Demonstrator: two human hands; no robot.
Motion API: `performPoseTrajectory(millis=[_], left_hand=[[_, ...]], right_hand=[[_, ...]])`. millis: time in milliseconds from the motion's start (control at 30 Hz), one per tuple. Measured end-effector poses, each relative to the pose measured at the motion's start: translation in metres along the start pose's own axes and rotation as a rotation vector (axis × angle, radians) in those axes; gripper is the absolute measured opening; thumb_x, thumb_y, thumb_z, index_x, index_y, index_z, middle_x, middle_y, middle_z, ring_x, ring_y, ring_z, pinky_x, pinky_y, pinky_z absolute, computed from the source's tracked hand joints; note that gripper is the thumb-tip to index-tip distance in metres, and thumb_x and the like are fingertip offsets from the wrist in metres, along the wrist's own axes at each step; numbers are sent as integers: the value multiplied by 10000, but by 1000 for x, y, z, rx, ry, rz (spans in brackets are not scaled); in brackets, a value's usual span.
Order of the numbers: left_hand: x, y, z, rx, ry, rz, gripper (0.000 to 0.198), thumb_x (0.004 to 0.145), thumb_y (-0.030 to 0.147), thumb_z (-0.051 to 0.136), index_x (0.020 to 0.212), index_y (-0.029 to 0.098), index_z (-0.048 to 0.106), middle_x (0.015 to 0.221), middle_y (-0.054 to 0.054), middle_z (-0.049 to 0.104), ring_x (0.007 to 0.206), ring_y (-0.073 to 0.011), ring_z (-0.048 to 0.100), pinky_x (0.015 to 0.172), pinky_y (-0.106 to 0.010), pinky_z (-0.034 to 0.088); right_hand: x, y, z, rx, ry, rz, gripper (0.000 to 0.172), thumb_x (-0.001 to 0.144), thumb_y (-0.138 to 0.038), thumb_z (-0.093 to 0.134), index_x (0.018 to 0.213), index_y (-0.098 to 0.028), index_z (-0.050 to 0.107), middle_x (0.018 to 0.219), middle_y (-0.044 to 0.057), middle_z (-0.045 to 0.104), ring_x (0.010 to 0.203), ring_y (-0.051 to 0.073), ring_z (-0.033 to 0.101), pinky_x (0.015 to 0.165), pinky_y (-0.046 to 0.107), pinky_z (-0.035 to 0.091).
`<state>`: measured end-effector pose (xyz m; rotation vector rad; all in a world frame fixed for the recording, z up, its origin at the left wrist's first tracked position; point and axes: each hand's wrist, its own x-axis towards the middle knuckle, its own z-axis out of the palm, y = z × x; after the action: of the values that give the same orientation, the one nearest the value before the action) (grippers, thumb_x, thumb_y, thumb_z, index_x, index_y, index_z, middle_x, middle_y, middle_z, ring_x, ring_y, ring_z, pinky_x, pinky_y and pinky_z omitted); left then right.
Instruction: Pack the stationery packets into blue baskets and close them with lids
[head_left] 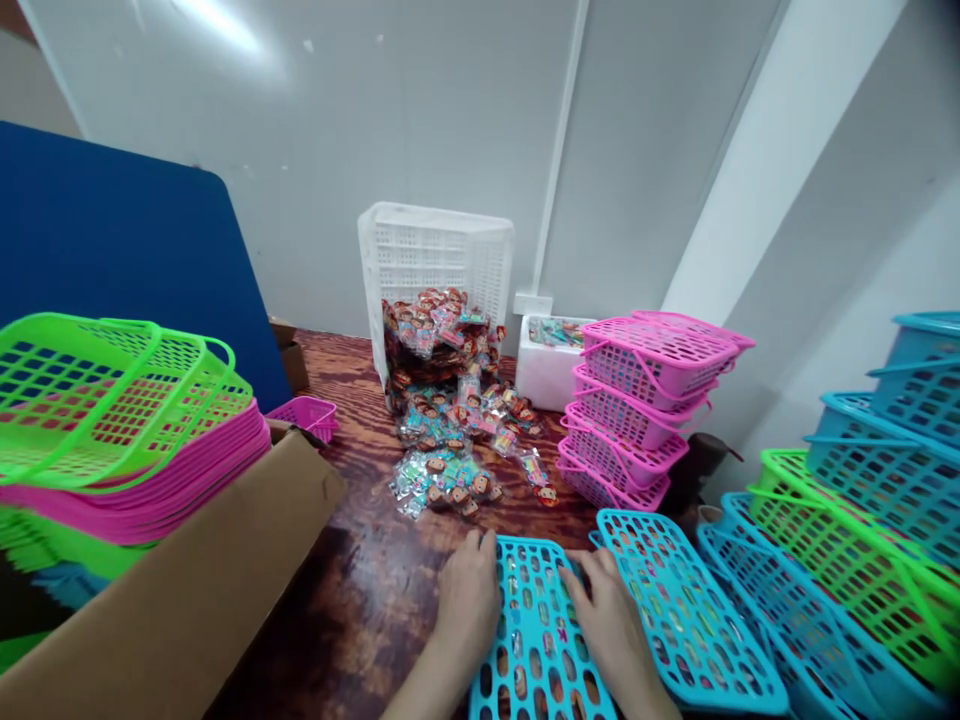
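Observation:
In the head view a blue plastic basket lid (536, 610), pierced with oval slots, lies in front of me; colourful contents show through it. My left hand (471, 585) grips its left edge with bent fingers. On the opposite side my right hand (606, 605) is closed on the right edge, thumb near the top of the lid. The undersides of both hands are hidden. A second blue lidded basket (682, 610) stands just right of my right hand. Beyond my hands, flat plastic packets with doll-like figures (450, 480) lie heaped on the table.
A white crate (439, 225) on its side spills packets. Behind is a white foam box (544, 375). Pink baskets (637, 400) are stacked to the right, beside blue and green baskets (847, 550). At left, a cardboard box (217, 560) holds nested green and pink baskets (120, 420).

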<state>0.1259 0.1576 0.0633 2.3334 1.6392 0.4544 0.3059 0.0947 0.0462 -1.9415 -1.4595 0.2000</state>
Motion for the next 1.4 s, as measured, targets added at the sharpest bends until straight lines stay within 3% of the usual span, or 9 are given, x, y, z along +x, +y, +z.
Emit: performPoseTrajectory(millis=[133,233,400,700,900,1067,1200,1300,1400], left_hand=[[12,7,-1,3,36,-8,306,906,47,394,1026,150,656,1042,-112,661,977,-258,642,798,-320,465],[15,7,4,-42,53,-25,300,938,70,369,1028,163,639,1057,-103,657,980,-240,642,782,-302,456],[13,0,12,-160,60,-42,320,981,140,363,1136,215,632,1110,-63,667,1052,-201,630,854,-273,449],[13,-5,25,-284,81,21,343,962,152,385,1160,221,656,1134,-71,686,1060,-220,643,878,-302,471],[8,-11,29,-318,134,80,376,966,131,343,1203,190,629,1132,-63,685,1060,-179,642,923,-284,489],[3,-8,22,-249,160,228,428,910,65,370,1244,177,613,1323,-79,580,1222,-200,529,1046,-336,428],[1,-2,11,-163,70,414,344,914,143,471,1207,207,639,1227,-57,635,1138,-213,544,1021,-356,439],[-1,2,3,-80,43,458,316,962,186,430,1213,174,621,1213,-100,624,1138,-247,522,1015,-404,423],[-2,8,-4,5,-5,516,271,972,188,414,1099,168,653,1191,-136,612,1157,-279,496,1017,-443,394]], right_hand=[[11,-1,2,-117,13,-3,281,919,-275,397,1023,-208,650,1053,90,636,929,223,661,791,314,495],[18,0,1,-154,-49,0,368,916,-212,367,1141,-169,654,1125,120,673,1023,240,663,858,324,487],[23,3,-5,-82,-159,16,408,910,-198,357,1170,-174,671,1122,101,720,1044,248,669,908,347,477],[6,19,6,235,-40,79,421,913,-327,364,1184,-159,638,1215,113,681,1129,239,632,990,375,469],[2,11,2,50,-132,90,432,934,-291,317,1225,-140,599,1153,139,691,1083,264,650,959,400,482],[-4,9,5,26,-146,67,490,953,-232,270,1354,-156,542,1308,108,637,1204,215,604,1028,348,453],[-13,8,5,42,-78,23,469,980,-256,274,1352,-179,549,1308,95,633,1213,210,592,1035,356,452],[-16,1,3,-13,-63,-23,454,998,-302,308,1376,-181,528,1322,115,610,1221,232,579,1033,376,453],[-15,-6,-1,-127,-74,-91,468,983,-362,407,1387,-155,521,1432,157,507,1284,296,513,1061,432,423]])
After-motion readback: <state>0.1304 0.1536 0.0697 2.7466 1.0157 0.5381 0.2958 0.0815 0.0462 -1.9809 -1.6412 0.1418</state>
